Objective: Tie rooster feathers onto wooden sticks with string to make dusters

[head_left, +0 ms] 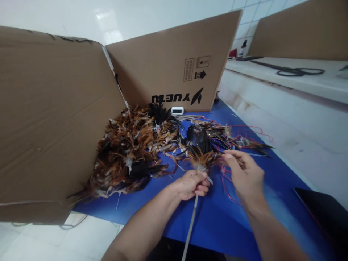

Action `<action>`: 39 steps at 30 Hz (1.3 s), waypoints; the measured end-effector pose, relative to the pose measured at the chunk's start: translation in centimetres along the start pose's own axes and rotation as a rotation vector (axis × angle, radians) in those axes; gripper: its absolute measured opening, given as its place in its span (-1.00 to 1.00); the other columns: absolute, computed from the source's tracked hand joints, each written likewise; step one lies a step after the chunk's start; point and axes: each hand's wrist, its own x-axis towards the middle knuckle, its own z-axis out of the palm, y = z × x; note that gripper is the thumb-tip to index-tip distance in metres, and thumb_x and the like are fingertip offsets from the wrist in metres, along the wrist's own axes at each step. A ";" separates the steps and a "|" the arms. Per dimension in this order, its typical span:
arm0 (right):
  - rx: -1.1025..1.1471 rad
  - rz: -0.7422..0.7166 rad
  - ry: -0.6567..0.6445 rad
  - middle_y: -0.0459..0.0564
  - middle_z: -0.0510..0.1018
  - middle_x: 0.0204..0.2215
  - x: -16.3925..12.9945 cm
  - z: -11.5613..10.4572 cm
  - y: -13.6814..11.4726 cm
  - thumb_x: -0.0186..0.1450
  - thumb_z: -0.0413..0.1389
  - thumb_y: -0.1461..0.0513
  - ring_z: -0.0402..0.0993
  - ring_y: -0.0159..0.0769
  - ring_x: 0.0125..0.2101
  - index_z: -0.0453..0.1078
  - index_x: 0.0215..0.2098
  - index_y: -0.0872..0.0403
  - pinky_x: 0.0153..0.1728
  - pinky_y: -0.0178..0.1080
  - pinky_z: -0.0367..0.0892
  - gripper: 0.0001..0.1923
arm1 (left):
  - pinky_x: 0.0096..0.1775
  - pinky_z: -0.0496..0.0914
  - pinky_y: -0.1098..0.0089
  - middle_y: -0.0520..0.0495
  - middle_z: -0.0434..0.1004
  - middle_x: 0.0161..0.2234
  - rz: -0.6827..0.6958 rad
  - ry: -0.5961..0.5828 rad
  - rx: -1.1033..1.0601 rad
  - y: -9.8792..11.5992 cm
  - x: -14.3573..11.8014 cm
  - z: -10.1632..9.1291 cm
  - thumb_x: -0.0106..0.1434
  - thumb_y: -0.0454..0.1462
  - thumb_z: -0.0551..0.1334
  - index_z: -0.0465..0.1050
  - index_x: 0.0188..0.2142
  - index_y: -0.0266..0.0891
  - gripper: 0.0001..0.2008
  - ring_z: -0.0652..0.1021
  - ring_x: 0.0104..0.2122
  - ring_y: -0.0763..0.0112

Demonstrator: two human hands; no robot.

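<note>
My left hand (190,185) is closed around the upper end of a thin pale stick (191,221), whose long axis runs from the near edge of the scene, low between my forearms, up and slightly right into my fist. Out of the top of that fist fans a small tuft of orange-brown feathers (202,158), spreading away from me, so the bundle sits directly above and just beyond my knuckles, touching them.

My right hand (244,174) is just to the right of the tuft, half curled, thumb and forefinger pinched together near its right edge; I judge they grip a strand of the thin red thread (227,181) that loops down between my two hands, though motion blur keeps me from being sure. The right hand is the nearer one to the feather tips, while the left has the stick itself.

Further left lies a big heap of brown, black and orange feathers (130,152) on the blue table cover (217,221), well apart from both hands, backed by a folded brown cardboard screen (54,119) on the far and left sides
</note>
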 end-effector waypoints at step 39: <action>-0.174 -0.258 -0.785 -0.10 0.50 -0.56 4.2 6.4 -9.0 0.12 0.13 0.13 0.38 -0.42 -0.59 0.39 -0.28 0.10 -0.51 -0.36 0.27 -0.75 | -0.66 -0.17 0.58 0.14 0.10 -0.63 0.025 0.000 -0.066 -0.2 0.4 -0.6 -0.03 -0.14 0.30 0.14 -0.54 -0.28 -0.65 0.09 -0.72 0.75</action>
